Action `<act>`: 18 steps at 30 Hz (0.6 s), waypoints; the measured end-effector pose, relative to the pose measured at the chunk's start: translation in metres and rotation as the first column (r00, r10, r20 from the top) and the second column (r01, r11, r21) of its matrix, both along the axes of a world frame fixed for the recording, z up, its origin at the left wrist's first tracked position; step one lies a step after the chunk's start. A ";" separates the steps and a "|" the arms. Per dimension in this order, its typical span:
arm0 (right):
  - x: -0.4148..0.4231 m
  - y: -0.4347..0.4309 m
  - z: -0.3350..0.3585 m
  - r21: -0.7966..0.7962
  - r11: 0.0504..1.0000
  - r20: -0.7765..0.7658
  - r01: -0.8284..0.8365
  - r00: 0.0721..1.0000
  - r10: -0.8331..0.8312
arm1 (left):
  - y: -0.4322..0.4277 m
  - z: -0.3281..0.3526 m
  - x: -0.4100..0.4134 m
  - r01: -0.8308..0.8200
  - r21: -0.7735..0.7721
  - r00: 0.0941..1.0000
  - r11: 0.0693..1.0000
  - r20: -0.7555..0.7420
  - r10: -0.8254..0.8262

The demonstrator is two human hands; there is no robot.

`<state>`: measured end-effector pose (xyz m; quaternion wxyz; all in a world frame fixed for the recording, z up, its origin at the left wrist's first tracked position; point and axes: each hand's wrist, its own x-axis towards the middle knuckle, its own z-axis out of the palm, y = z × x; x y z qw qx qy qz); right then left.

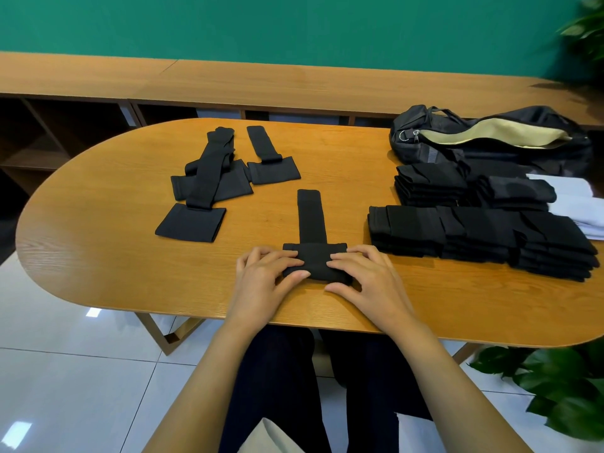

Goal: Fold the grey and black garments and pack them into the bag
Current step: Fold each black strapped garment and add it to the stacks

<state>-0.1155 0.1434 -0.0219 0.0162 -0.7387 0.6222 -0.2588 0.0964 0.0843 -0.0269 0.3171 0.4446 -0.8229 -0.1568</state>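
An oval wooden surface [98, 250] stood on a white tiled floor [65, 354], with a long low wooden shelf unit [228, 80] behind it against a green wall [294, 24]. A leafy plant [562, 387] sat by the near right corner.

Near the front edge lay a T-shaped black garment [312, 223], its narrow strip pointing away from the person. The left hand [264, 276] and right hand [366, 276] gripped its folded wide end from either side, fingers curled over the cloth and thumbs at the near edge.

Further left lay the unfolded black garments [209, 178], some overlapping. To the right stood the folded black stacks [474, 233], touching one another, with a white cloth [575, 197] just beside them. Behind the stacks the dark bag [490, 135] lay unzipped, showing a pale lining.
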 end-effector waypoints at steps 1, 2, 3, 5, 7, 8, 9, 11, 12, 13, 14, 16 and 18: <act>0.000 0.000 0.000 -0.002 1.000 0.008 0.004 1.000 -0.004 | 0.000 0.000 0.000 0.001 -0.002 1.000 1.000 -0.003 -0.001; 0.000 -0.001 -0.001 -0.004 1.000 0.018 0.004 1.000 -0.004 | 0.000 0.001 0.000 0.003 -0.004 1.000 1.000 -0.007 -0.003; 0.000 -0.001 -0.001 -0.006 1.000 0.028 0.005 1.000 -0.005 | 0.001 0.001 0.000 0.008 -0.006 1.000 1.000 -0.014 -0.008; -0.001 -0.001 -0.001 -0.010 1.000 0.046 0.007 0.999 -0.007 | 0.001 0.003 0.001 0.019 -0.007 1.000 1.000 -0.023 -0.020; -0.001 -0.001 -0.001 -0.021 1.000 0.057 0.008 0.998 -0.007 | 0.001 0.003 0.001 0.027 -0.018 1.000 0.999 -0.014 -0.028; 0.000 0.000 -0.001 -0.029 1.000 0.063 0.007 0.998 -0.005 | 0.001 0.003 0.001 0.026 -0.025 1.000 0.999 -0.010 -0.027; 0.000 0.000 -0.001 -0.036 0.999 0.072 0.006 0.997 -0.003 | 0.001 0.003 0.001 0.024 -0.027 1.000 0.999 -0.009 -0.024; 0.000 0.001 0.001 -0.050 0.999 0.093 -0.011 0.996 0.016 | 0.000 0.003 0.001 0.018 -0.014 1.000 1.000 -0.024 -0.018; 0.000 0.001 0.001 -0.057 0.998 0.099 -0.024 0.995 0.029 | 0.000 0.003 0.001 0.017 -0.008 0.999 1.000 -0.035 -0.018; 0.000 0.001 0.002 -0.065 0.997 0.104 -0.035 0.994 0.041 | -0.001 0.002 0.001 0.019 -0.006 0.999 1.000 -0.046 -0.019; 0.000 0.002 0.003 -0.074 0.996 0.111 -0.041 0.993 0.049 | -0.001 0.002 0.001 0.022 -0.008 0.998 1.000 -0.054 -0.023; 0.001 0.002 0.004 -0.086 0.996 0.134 -0.035 0.990 0.046 | -0.001 0.002 0.001 0.030 -0.008 0.998 1.000 -0.061 -0.031; 0.001 0.002 0.003 -0.069 0.997 0.140 -0.028 0.989 0.038 | -0.002 0.001 0.001 0.035 -0.002 0.997 0.999 -0.071 -0.035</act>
